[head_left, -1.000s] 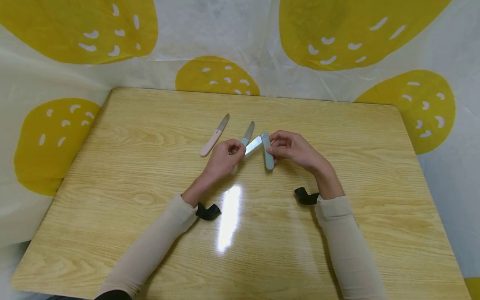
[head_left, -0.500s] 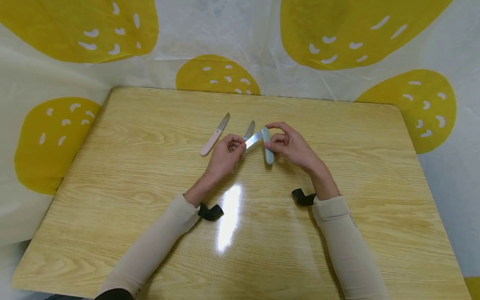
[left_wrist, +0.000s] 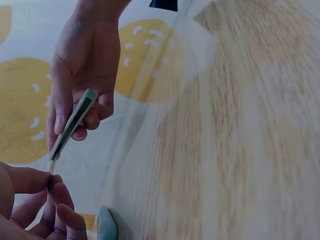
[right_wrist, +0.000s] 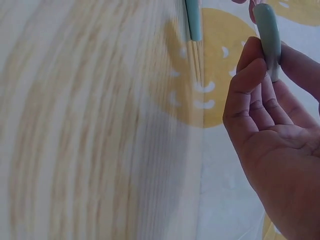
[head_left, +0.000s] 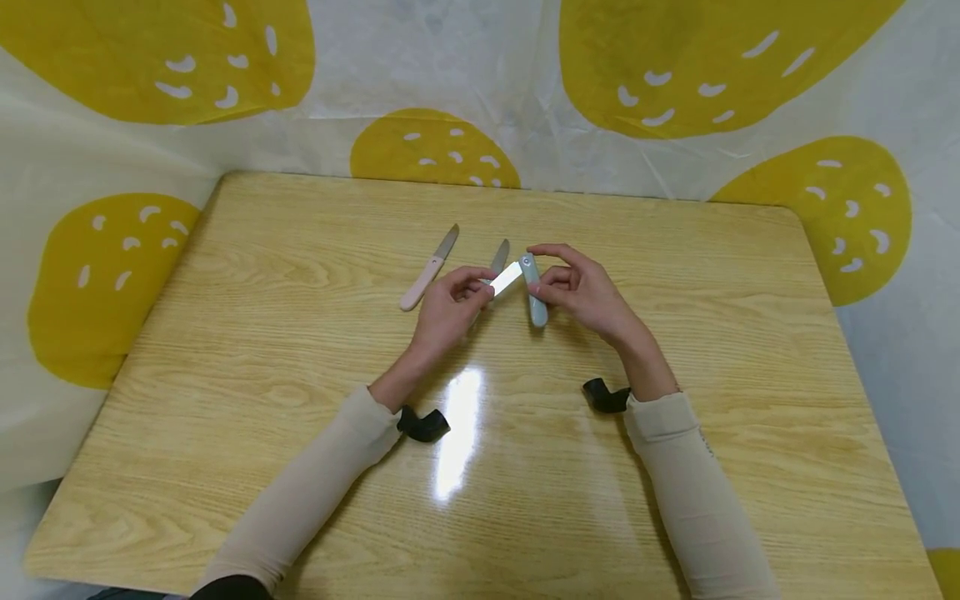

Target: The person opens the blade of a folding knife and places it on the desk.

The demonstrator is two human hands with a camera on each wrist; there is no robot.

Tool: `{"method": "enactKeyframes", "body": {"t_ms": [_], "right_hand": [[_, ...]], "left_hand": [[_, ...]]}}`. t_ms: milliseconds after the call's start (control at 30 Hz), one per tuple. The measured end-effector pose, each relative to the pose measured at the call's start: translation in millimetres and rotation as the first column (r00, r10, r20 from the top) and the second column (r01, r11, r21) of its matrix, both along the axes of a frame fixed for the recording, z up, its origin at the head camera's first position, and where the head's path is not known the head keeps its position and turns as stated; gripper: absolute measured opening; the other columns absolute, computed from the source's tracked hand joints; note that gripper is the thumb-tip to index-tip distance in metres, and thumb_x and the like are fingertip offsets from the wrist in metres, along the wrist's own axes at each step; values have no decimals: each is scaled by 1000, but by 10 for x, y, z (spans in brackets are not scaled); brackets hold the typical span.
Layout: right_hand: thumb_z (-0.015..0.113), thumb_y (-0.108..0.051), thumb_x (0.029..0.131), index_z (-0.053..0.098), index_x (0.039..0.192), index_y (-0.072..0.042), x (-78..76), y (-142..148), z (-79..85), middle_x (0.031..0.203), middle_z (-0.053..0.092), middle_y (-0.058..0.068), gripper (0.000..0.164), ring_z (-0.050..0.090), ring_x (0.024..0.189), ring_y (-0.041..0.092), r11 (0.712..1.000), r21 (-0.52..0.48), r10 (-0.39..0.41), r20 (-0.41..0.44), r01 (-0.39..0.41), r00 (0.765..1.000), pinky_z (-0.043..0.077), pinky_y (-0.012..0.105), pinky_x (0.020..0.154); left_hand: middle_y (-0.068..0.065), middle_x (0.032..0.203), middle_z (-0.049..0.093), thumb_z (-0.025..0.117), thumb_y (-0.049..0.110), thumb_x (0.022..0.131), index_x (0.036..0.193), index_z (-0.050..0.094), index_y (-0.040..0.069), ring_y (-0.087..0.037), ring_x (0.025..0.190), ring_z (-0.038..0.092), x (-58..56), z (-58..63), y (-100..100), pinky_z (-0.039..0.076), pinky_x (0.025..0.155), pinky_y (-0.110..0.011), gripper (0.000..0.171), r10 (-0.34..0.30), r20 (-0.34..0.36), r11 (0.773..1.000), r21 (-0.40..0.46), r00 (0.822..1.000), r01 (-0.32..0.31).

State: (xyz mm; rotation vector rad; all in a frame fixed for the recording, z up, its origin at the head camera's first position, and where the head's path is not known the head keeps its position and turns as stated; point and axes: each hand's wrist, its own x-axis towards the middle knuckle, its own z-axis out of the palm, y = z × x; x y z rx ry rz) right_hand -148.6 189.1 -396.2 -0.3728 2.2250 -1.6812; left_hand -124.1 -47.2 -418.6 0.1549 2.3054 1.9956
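Observation:
A folding knife with a pale green handle [head_left: 537,308] is held above the table, half unfolded, its bright blade [head_left: 507,279] angled from the pivot toward the left. My left hand [head_left: 446,312] pinches the blade's end between thumb and fingers. The right hand [head_left: 592,296] grips the handle, thumb on its near face and index finger at the pivot end. In the left wrist view the handle [left_wrist: 82,109] shows its dark slot edge-on. Behind the left hand lies a second green folding knife [head_left: 501,252], mostly hidden. Left of it rests an unfolded pink-handled knife [head_left: 422,287].
The wooden table [head_left: 300,367] has a bright light reflection [head_left: 459,433] near its middle. A white curtain with yellow shapes [head_left: 435,146] surrounds the table's back and sides. Black wrist mounts [head_left: 423,425] stick out from both sleeves.
Both hands have lifted slightly with the green knife, mostly in the first half second. My right index finger has shifted up onto the pivot end. The other knives stay in place.

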Motion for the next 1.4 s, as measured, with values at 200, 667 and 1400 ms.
{"method": "enactKeyframes", "body": {"t_ms": [200, 667, 1400], "right_hand": [[68, -9, 101, 50, 153, -11, 15, -16, 19, 91, 75, -1, 55, 68, 78, 12, 1000, -5, -10, 1, 10, 1000, 58, 35, 77], [69, -11, 101, 53, 152, -11, 37, 23, 29, 90, 74, 0, 54, 63, 77, 13, 999, 32, 13, 43, -15, 999, 52, 31, 75], [69, -18, 101, 61, 148, -24, 55, 129, 12, 94, 70, 5, 48, 55, 78, 16, 982, 128, 134, 41, -139, 990, 45, 30, 74]], "left_hand": [[-11, 92, 72, 70, 8, 98, 114, 78, 7, -20, 76, 61, 0, -3, -12, 47, 63, -19, 18, 34, -15, 999, 1, 999, -34], [-28, 98, 73, 71, 10, 98, 111, 80, 5, -14, 73, 61, -30, 37, -76, 46, 60, -20, 16, 68, 38, 997, 25, 997, -69], [-12, 99, 74, 72, 12, 98, 108, 80, 2, -15, 74, 66, -140, 21, -184, 57, 68, -22, 16, 65, 8, 996, 63, 998, -65]]}}
